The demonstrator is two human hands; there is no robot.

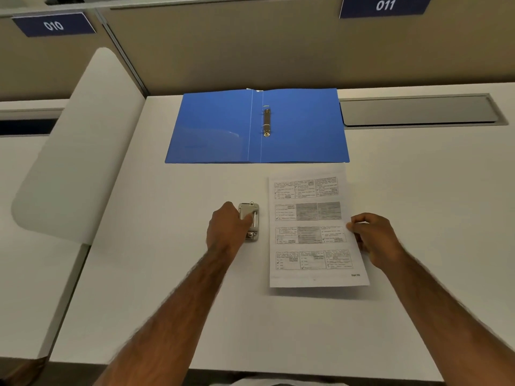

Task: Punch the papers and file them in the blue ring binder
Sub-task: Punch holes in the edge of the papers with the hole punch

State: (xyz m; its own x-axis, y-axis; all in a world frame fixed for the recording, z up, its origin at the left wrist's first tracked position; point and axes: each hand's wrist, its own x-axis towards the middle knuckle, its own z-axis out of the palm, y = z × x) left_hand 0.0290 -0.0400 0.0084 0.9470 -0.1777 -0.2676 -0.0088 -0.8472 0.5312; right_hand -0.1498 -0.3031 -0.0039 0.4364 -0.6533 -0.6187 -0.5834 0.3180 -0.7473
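The blue ring binder [217, 129] lies open and flat at the back of the white desk [167, 274], its metal ring mechanism [266, 122] along the spine. In front of it lies a printed sheet of paper [312, 232], its near edge lifted slightly off the desk. My right hand [373, 238] pinches the sheet's right edge. A metal hole punch [250, 221] sits just left of the paper. My left hand [227, 227] grips the punch from its left side, the thumb over its top.
A white rounded divider panel [78, 151] stands at the desk's left. A grey cable tray lid [418, 110] is set into the desk right of the binder. Beige partition walls carry blue signs 010 [53, 25] and 011 [386, 5].
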